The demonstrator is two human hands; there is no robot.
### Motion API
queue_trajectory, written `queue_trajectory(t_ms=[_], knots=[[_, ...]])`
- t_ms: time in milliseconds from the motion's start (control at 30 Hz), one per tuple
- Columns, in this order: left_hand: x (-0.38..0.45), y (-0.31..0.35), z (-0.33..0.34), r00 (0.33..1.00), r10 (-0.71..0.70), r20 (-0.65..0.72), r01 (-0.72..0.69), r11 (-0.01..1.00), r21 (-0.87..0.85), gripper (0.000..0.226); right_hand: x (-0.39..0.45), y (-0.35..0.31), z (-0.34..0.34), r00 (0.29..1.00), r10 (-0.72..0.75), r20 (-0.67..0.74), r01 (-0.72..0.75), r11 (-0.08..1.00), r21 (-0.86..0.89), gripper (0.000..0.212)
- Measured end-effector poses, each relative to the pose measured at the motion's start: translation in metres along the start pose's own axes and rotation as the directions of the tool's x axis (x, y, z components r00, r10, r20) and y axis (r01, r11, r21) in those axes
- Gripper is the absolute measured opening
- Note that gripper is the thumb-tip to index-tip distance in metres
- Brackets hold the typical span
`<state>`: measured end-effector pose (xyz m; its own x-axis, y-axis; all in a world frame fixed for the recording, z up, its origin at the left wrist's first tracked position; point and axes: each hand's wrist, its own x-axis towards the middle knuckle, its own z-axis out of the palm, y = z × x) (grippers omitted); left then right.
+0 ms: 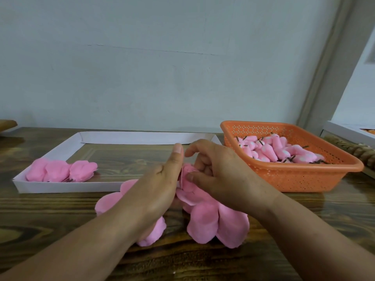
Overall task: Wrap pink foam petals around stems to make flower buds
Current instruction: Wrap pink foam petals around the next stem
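Nearest the camera, loose pink foam petals (205, 224) are spread in a heap on the dark wooden table (60, 216), some of them covered by the forearms. Just above this heap, the bud (187, 175) being formed is held between the two hands. The left hand (162, 179) is set edge-on against the bud, its fingers straight and pressed together, the thumb upright. The right hand (215, 171) is curled over the other side, and a petal edge is pinched between its thumb and fingers; the stem itself is hidden, so it cannot be told where it is gripped. The wrapping step is judged to be in progress, a petal being folded around the core. The next move is likely to call for the petal to be rolled tight and held at its base, so that it does not spring open. Farther left, a few wrapped pink pieces (63, 171) are laid in a shallow white paper tray (67, 188). Farther right, an orange plastic basket (292, 179) is filled with small pink pieces on dark stems (280, 151). A pale wall is seen behind.
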<state>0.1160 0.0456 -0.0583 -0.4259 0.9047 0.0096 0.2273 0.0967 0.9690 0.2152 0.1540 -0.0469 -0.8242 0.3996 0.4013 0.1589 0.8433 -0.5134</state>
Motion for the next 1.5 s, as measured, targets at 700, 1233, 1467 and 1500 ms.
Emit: queue_trajectory(t_ms=[700,1233,1467,1500], knots=[[0.016,-0.009,-0.003,0.999,-0.029,-0.022,0.022,0.964,-0.265,0.016,0.001,0.004,-0.004,0.988,0.156,-0.008,-0.141,0.916,0.375,0.019],[0.023,-0.010,-0.007,0.990,0.053,0.131,0.025,0.846,-0.532,0.031,0.005,0.017,-0.016,0.910,0.385,-0.153,-0.217,0.757,0.616,0.019],[0.026,-0.012,-0.011,0.981,-0.043,0.187,0.163,0.699,-0.696,0.039,0.005,0.015,-0.013,0.928,0.316,-0.199,-0.193,0.861,0.470,0.021],[0.027,-0.012,-0.011,0.979,-0.055,0.197,0.180,0.684,-0.706,0.039,0.005,0.015,-0.012,0.933,0.292,-0.212,-0.186,0.893,0.410,0.021]])
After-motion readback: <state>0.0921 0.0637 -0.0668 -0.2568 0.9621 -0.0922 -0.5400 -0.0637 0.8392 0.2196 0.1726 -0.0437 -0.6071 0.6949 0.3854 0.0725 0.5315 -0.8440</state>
